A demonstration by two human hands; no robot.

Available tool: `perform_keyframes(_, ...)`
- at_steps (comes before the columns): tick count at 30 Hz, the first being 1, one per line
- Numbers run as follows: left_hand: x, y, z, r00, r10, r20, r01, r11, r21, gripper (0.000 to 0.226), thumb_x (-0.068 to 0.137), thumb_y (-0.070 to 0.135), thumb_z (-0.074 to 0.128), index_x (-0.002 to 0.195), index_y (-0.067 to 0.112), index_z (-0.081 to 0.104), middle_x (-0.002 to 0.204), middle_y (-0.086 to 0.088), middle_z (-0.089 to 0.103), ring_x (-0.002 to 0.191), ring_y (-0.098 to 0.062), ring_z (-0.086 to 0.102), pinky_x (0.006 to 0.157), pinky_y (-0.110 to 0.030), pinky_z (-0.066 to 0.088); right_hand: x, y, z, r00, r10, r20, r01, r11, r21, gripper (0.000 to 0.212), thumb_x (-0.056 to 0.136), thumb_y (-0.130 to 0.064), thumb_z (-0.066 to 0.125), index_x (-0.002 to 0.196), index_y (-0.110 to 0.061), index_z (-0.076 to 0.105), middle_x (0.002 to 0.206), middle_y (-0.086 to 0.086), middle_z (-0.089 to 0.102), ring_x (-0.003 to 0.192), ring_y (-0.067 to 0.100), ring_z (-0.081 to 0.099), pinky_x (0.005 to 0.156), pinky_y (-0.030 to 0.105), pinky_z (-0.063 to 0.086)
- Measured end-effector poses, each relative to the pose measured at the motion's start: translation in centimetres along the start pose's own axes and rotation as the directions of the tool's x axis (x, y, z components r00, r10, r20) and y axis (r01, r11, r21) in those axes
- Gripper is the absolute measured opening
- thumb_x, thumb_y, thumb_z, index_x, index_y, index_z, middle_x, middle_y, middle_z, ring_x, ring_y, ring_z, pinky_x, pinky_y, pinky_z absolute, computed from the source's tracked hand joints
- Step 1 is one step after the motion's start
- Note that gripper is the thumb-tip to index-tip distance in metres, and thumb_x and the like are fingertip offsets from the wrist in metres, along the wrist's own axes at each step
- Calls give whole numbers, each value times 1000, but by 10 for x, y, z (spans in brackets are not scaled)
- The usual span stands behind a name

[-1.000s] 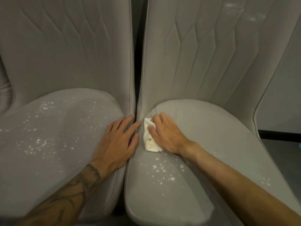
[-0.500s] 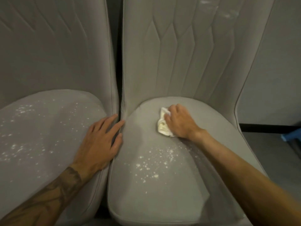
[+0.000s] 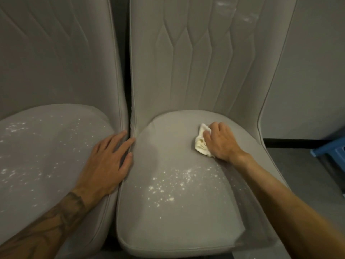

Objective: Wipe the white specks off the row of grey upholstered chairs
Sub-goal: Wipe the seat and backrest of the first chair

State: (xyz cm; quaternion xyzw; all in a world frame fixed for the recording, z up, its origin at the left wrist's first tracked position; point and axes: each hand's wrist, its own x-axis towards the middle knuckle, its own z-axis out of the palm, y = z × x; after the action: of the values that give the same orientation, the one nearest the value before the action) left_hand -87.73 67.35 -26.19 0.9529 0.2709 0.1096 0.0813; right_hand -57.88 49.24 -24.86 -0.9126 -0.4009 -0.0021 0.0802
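Right edge: blue object, cut off by the frame. Centre right: right hand curled round crumpled cream cloth on the smooth grey right seat. Lower centre: white specks, more across the left seat. Left hand flat, fingers spread, at the dark gap between the quilted backs.

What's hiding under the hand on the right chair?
A crumpled white cloth lies under the right hand, on the grey upholstered seat cushion. Its left part sticks out; the rest, and the seat beneath it, are covered.
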Motion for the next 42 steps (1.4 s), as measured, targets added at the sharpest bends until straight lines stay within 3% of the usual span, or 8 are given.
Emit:
perform_keyframes(3, 0, 0, 0, 1000, 7, -8, -7, 1000, -5, 60, 102, 45, 30, 149, 19, 54, 159, -9, 46, 141, -33, 45, 117, -47, 33, -13, -22, 6, 996, -92, 13, 93, 985, -149, 63, 96, -35, -3, 121, -10, 48, 123, 13, 50, 108, 31, 45, 91, 42, 32)
perform_keyframes(7, 0, 0, 0, 1000, 12, -8, -13, 1000, -10, 60, 101, 45, 30, 149, 17, 55, 157, -11, 48, 140, -35, 47, 115, -48, 36, -33, -18, 15, 962, -269, 47, 271, 961, -48, 40, 103, -40, 20, 110, -14, 48, 111, 10, 52, 98, 30, 47, 91, 42, 38)
perform_keyframes(13, 0, 2, -2, 1000, 6, -13, -6, 1000, -26, 61, 100, 45, 30, 148, 17, 56, 157, -13, 48, 139, -36, 48, 115, -50, 36, -16, 34, -10, 992, 126, 12, -127, 986, 105, 50, 103, -26, 10, 118, -2, 51, 122, 21, 52, 105, 34, 48, 91, 45, 35)
perform_keyframes(20, -2, 4, -4, 1000, 8, -10, -8, 1000, -16, 61, 100, 45, 30, 148, 17, 56, 158, -12, 47, 140, -37, 47, 116, -50, 35, -49, -2, 5, 973, -229, 27, 229, 973, 26, 32, 103, -34, 31, 105, -9, 51, 104, 14, 54, 92, 33, 49, 87, 46, 42)
perform_keyframes(25, 0, 0, -2, 1000, 4, -6, -4, 1000, -19, 61, 101, 46, 30, 150, 19, 55, 159, -10, 46, 141, -35, 45, 116, -49, 34, -15, 29, -1, 997, 73, -37, -74, 996, -43, 35, 105, -29, 29, 118, -4, 50, 120, 17, 53, 105, 34, 48, 91, 43, 35)
perform_keyframes(31, -1, 1, -3, 1000, 12, -10, -12, 1000, -16, 61, 100, 45, 31, 148, 17, 56, 157, -12, 48, 139, -37, 48, 116, -51, 36, -45, 6, 8, 964, -266, 9, 266, 963, -30, 40, 102, -39, 22, 105, -11, 50, 105, 13, 54, 93, 32, 48, 87, 43, 39)
perform_keyframes(36, 0, 1, -1, 1000, 16, -21, -16, 1000, -22, 61, 100, 45, 32, 147, 16, 57, 156, -14, 49, 138, -38, 49, 114, -52, 37, -32, 64, -14, 994, 110, -7, -108, 985, 137, 30, 105, -26, 34, 114, -4, 53, 116, 17, 54, 101, 33, 48, 91, 43, 38)
perform_keyframes(42, 1, -1, 2, 999, 12, -35, -13, 1000, -24, 59, 99, 44, 34, 147, 18, 58, 156, -13, 49, 136, -38, 49, 113, -51, 36, -69, 30, 4, 966, -243, -87, 243, 970, -5, 25, 103, -33, 30, 99, -15, 46, 97, 7, 53, 82, 24, 47, 77, 39, 45)
